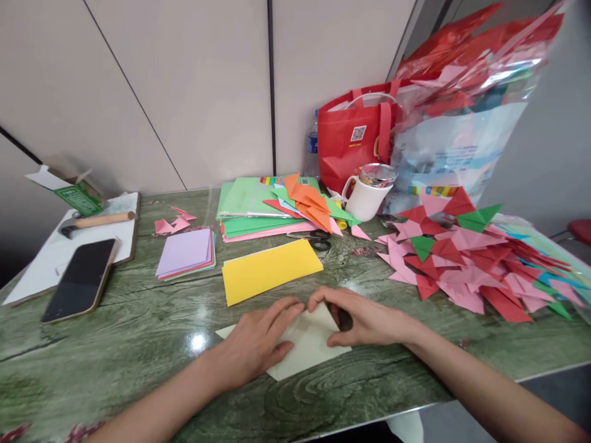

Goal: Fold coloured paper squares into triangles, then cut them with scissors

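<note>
A pale cream sheet of paper (309, 344), partly folded, lies on the table near its front edge. My left hand (256, 338) rests over the left part of the sheet, fingers stretched out and thumb apart on the paper. At the sheet's right side, my right hand (364, 317) grips it with bent fingers, the index finger at the upper corner and the thumb at the right edge. Both index fingertips almost meet at the top of the sheet. Just beyond the hands lies a stack of yellow paper strips (272, 271). The paper's left portion is hidden under my left hand.
Folded red, pink and green paper pieces (462, 252) are heaped at right. Behind stand a white mug (369, 197), a red bag (353, 141) and a plastic bag (462, 141). Scissors (321, 244), square lilac paper (184, 252), a phone (80, 280) and a hammer (99, 220) lie about.
</note>
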Demonstrator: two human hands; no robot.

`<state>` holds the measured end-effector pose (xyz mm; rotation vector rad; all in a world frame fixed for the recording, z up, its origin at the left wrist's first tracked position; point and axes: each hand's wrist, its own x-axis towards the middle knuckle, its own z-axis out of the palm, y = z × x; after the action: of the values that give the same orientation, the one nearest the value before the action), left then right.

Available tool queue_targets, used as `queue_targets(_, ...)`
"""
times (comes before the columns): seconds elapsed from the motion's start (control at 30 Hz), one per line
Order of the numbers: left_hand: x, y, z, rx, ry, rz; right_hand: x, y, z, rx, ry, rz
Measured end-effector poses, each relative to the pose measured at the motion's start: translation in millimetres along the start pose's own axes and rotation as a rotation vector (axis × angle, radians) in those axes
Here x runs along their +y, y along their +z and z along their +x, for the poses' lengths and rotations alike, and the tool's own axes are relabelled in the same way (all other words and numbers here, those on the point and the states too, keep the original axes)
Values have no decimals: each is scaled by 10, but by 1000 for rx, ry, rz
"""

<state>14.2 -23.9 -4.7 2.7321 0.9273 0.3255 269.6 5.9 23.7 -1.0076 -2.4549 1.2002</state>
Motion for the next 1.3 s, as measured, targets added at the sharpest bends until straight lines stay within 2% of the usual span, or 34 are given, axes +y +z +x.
queue_targets(0.2,-7,48,-13,52,29,38,123,41,-27,29,-44,204)
queue_targets(0.43,8,0,15,22,55,50,140,-56,2,-49,-153,369)
queue_targets(0.57,-2,-9,-6,9,104,100,179,-45,12,-87,-194,307)
queue_targets(0.8,23,-86,-8,-70,245,94,236,0,27,-70,-201,239)
queue_targets(0.97,28,-90,26,-67,263,61,212,-20,24,-70,-219,255)
queue_targets(1.13,2,-21,31,41,273,7,205,-12,27,-41,-197,244)
queue_targets(1.3,12,-56,52,-47,285,4,193,-13,35,-9,-132,284)
